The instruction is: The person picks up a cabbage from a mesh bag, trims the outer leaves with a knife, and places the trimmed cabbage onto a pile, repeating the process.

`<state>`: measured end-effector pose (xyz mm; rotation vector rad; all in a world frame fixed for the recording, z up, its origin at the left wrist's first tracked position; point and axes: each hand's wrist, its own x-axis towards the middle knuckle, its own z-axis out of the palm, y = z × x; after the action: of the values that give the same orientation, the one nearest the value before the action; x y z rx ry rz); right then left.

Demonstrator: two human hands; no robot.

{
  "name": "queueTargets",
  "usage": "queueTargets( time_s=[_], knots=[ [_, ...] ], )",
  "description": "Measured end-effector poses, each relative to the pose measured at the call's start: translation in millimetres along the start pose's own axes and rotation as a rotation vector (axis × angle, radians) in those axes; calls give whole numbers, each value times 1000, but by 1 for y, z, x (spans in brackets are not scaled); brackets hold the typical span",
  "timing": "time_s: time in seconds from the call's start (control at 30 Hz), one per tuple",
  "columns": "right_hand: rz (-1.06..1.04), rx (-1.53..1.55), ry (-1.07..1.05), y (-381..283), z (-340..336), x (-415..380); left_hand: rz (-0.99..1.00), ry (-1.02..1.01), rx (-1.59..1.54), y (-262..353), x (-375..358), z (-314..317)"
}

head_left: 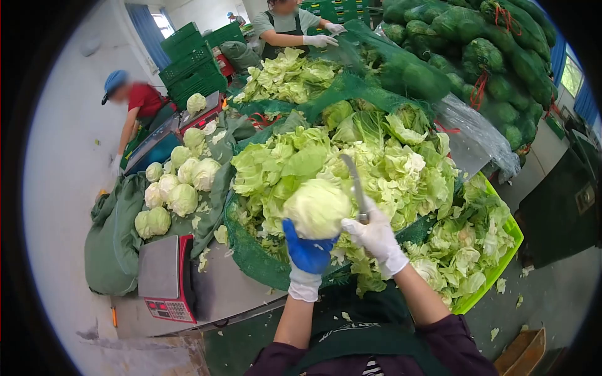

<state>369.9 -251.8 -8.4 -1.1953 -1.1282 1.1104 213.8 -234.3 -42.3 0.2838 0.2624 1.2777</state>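
My left hand (308,250), in a blue glove over a white one, holds a pale, trimmed cabbage (318,209) from below. To its right, my right hand (374,233), gloved in white, is closed on the handle of a knife (355,182). The curved blade points up, just right of the cabbage. Behind and beneath both hands lies a large heap of loose cabbage leaves (389,169) on green netting (254,257). Some whole heads with outer leaves show at the back of the heap.
Trimmed cabbages (184,199) lie at the left near a red-edged scale (162,269). A yellow-green bin (509,250) of leaves stands at the right. Netted cabbage sacks (495,62) are stacked behind. One co-worker (285,28) stands across the heap, another (141,100) bends at the left.
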Motion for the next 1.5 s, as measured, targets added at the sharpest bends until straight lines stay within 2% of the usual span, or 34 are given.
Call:
queueTargets(
  time_s=[0.03,0.07,0.13,0.17,0.2,0.27,0.33,0.43,0.63,0.73,0.8,0.83,0.87,0.93,1.0,1.03,1.07,1.13,1.2,1.23,1.27,1.33,1.37,1.4,1.47,1.5],
  knots=[
    [166,226,-64,-22,4,-6,14,11,193,-2,-6,-1],
    [164,228,-58,-23,-3,-4,9,8,195,4,-6,3],
    [79,259,-72,-25,-21,0,174,-303,591,24,-9,11],
    [63,279,-124,-31,-23,1,91,-410,369,28,-9,14],
    [73,278,-121,-30,-22,-1,85,-402,366,27,-6,14],
    [46,237,-32,-31,-18,2,151,-326,668,20,9,12],
    [35,266,51,-25,-17,2,115,-294,593,9,14,3],
    [20,300,93,-9,-20,2,-116,-43,245,-2,13,-13],
    [125,341,116,-13,-24,-2,-275,-43,17,-16,7,-25],
    [144,191,67,-21,-26,-8,-260,-62,55,-17,4,-28],
    [95,-37,68,-21,-23,-19,-252,-41,66,-16,3,-28],
    [-12,-120,82,-18,-21,-22,-241,-17,77,-16,3,-28],
    [-14,-120,81,-14,-17,-26,-239,-18,77,-15,3,-30],
    [-558,-419,207,-5,-8,-32,-205,64,-39,-14,7,-38],
    [-699,-497,7,7,6,-45,-338,-392,-305,-9,24,-64],
    [-697,-498,-65,8,11,-53,-169,-63,89,-4,21,-57],
    [-675,-410,-164,10,12,-57,-28,-159,191,-4,22,-45],
    [-848,-599,-134,22,6,-45,-80,-101,4,12,29,-48],
    [-680,-976,349,19,-12,-5,-233,-329,-561,20,32,-71],
    [-516,-963,399,0,-28,19,-196,-152,-407,24,26,-51],
    [-357,-948,448,-19,-38,34,-187,-151,-403,24,20,-48],
    [-414,-929,360,-36,-23,35,-113,-23,-184,26,17,-43],
    [-449,-914,273,-39,-13,34,-139,-77,-211,27,15,-39],
    [-448,-914,270,-32,-5,29,-138,-76,-212,28,15,-41],
    [-668,-1009,29,-17,12,19,-126,-108,-315,29,15,-45],
    [-668,-1012,30,-17,19,20,-128,-110,-318,26,15,-45]
  ],
)
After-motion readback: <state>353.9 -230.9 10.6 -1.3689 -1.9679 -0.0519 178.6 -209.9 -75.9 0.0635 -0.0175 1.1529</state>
